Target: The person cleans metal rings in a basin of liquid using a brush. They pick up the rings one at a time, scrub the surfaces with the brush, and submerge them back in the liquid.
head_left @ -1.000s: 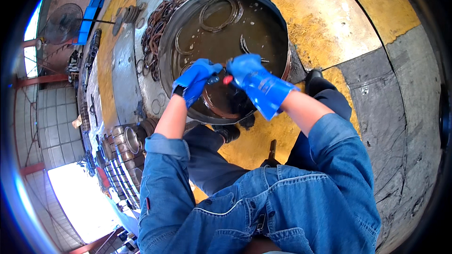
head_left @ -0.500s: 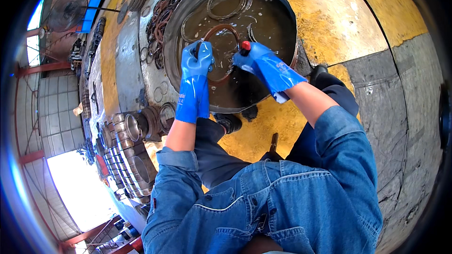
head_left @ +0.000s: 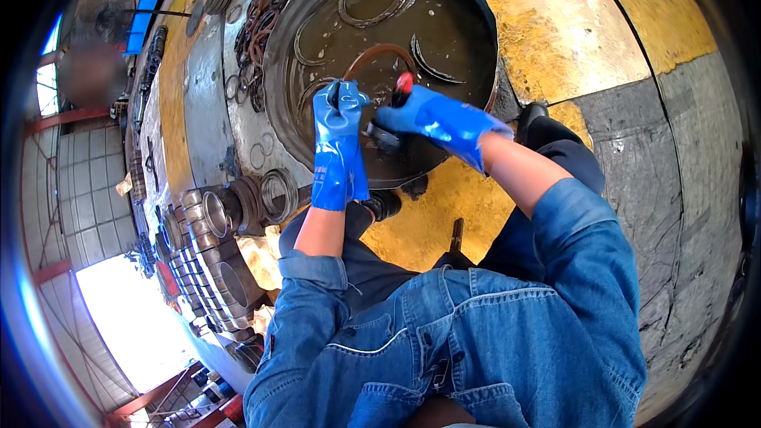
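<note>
My left hand [head_left: 339, 115], in a blue rubber glove, is closed on the near left side of a rusty brown metal ring [head_left: 379, 49]. The ring is held over a large round tub [head_left: 279, 71] of murky brown water. In my right hand [head_left: 440, 117], gloved alike, is a tool with a red handle end [head_left: 405, 82] and a dark head [head_left: 384, 138]. That head is close to the ring's near side; blur and the glove hide its exact kind and whether it touches. Several thin metal rings [head_left: 342, 12] lie in the water.
Rusty rings [head_left: 258, 28] are heaped left of the tub. Stacked metal cylinders [head_left: 208, 230] and coiled rings [head_left: 279, 194] stand nearer on the left. A blue metal piece [head_left: 149, 12] is farther off. Yellow and grey floor plates [head_left: 571, 24] extend to the right.
My right hand has moved slightly left and down, turning the tool so its dark head shows. My left hand has shifted a little right, still gripping the ring.
</note>
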Demonstrator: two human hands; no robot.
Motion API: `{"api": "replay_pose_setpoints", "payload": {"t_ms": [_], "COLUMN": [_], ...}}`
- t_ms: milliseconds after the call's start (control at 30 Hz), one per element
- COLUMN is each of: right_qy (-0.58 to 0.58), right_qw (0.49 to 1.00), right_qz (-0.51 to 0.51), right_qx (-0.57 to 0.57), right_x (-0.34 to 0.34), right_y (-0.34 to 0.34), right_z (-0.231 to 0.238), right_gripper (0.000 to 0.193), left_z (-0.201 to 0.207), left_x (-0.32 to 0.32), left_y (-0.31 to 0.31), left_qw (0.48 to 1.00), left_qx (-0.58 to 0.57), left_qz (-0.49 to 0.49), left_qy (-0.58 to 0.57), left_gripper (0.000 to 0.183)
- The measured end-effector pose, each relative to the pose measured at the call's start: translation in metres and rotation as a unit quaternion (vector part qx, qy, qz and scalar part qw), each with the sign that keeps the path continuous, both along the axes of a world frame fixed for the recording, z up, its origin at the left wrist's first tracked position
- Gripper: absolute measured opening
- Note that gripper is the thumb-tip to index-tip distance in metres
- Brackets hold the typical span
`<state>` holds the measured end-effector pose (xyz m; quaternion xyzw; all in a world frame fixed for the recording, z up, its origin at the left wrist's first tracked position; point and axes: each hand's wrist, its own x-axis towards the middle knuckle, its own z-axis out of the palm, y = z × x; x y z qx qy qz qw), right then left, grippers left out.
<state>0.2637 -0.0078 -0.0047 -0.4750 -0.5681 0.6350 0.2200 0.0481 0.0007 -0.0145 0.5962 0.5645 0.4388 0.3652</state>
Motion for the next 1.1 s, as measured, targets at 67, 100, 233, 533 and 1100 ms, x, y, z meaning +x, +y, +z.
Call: {"api": "replay_pose_setpoints", "payload": {"t_ms": [67,100,233,533,1100], "right_qy": [-0.217,-0.291,-0.355,-0.31,0.071], "right_qw": [0.973,0.948,0.901,0.915,0.993], "right_qz": [0.06,0.08,0.023,-0.069,0.002], "right_qx": [0.054,0.105,0.25,0.248,-0.092], "right_x": [-0.003,-0.004,0.005,0.007,0.007], "right_y": [0.005,0.004,0.024,0.015,-0.01], "right_z": [-0.006,0.0,-0.016,-0.011,0.011], "right_gripper": [0.034,0.03,0.022,0.025,0.036], "left_z": [0.004,0.008,0.013,0.024,0.01], "left_x": [0.016,0.018,0.009,0.017,0.001], "left_y": [-0.003,-0.007,-0.008,-0.011,-0.022], "left_qw": [0.999,0.999,0.996,0.998,0.99], "left_qx": [-0.021,-0.03,-0.089,-0.04,-0.055], "left_qz": [0.023,0.04,0.022,0.046,0.044], "left_qy": [-0.012,-0.014,0.004,-0.032,-0.124], "left_gripper": [0.028,0.029,0.038,0.027,0.04]}}
